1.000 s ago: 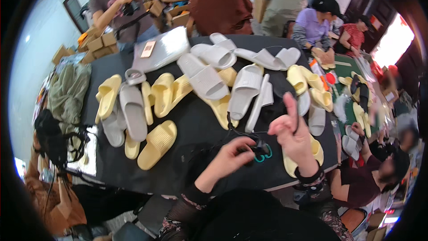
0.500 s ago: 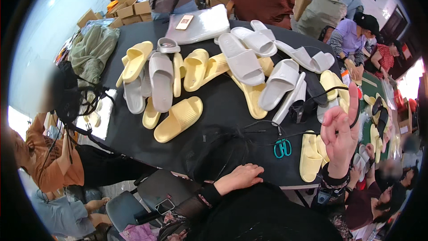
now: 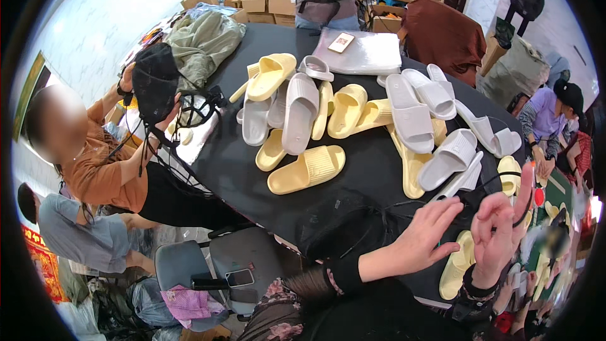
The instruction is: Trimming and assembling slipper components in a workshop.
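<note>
My right hand [image 3: 495, 240] is raised at the right, its index finger pointing up and the other fingers curled in. A thin black cord [image 3: 497, 180] runs from the table to this hand and bends around the index finger. My left hand [image 3: 407, 246] reaches toward it over the table, fingers stretched out and nothing in them. Below the hands lies a yellow slipper [image 3: 456, 268], partly hidden by my right hand. A black fabric thing [image 3: 338, 230] with thin cords lies left of my left hand, blending into the tabletop. Beyond are grey slippers [image 3: 301, 113] and yellow slippers [image 3: 309, 169].
The black table [image 3: 240, 158] carries clear plastic bags [image 3: 372, 57] with a phone-like object [image 3: 341, 43] on top. A person [image 3: 107, 158] at the left holds a black cap [image 3: 154, 82] with straps. Chairs [image 3: 243, 265] stand at the lower left; another person [image 3: 325, 0] stands across the table.
My left hand has lifted from the table's near edge and moved right, close to my right hand. The view has swung left. The teal scissors are now hidden.
</note>
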Action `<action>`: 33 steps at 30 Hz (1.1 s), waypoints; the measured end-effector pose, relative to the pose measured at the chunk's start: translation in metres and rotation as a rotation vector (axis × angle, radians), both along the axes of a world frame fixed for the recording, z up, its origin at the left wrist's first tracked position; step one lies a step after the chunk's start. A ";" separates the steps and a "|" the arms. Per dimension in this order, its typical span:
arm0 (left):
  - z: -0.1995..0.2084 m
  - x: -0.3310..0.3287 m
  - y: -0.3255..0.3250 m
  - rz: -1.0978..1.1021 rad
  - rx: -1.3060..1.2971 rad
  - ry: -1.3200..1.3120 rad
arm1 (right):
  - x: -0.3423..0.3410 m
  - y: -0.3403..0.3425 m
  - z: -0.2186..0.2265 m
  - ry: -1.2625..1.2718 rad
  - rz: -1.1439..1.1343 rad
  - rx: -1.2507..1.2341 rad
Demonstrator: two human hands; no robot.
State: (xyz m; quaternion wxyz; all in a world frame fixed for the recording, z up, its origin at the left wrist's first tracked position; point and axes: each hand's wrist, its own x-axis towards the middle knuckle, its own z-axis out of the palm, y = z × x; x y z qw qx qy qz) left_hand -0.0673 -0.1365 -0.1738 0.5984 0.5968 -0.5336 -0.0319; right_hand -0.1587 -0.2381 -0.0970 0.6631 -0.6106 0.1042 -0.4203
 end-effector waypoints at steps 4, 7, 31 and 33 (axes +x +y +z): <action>0.009 0.016 -0.010 -0.619 0.265 0.370 | 0.012 -0.002 0.006 -0.037 0.081 0.043; 0.023 0.053 -0.022 -0.633 0.214 0.219 | 0.009 -0.017 0.010 -0.082 0.130 0.027; 0.138 0.128 -0.077 -0.347 -0.033 -0.040 | -0.009 -0.097 -0.085 0.711 -0.248 -0.188; 0.144 0.129 -0.078 -0.365 -0.044 -0.059 | -0.002 -0.097 -0.113 0.650 -0.096 -0.318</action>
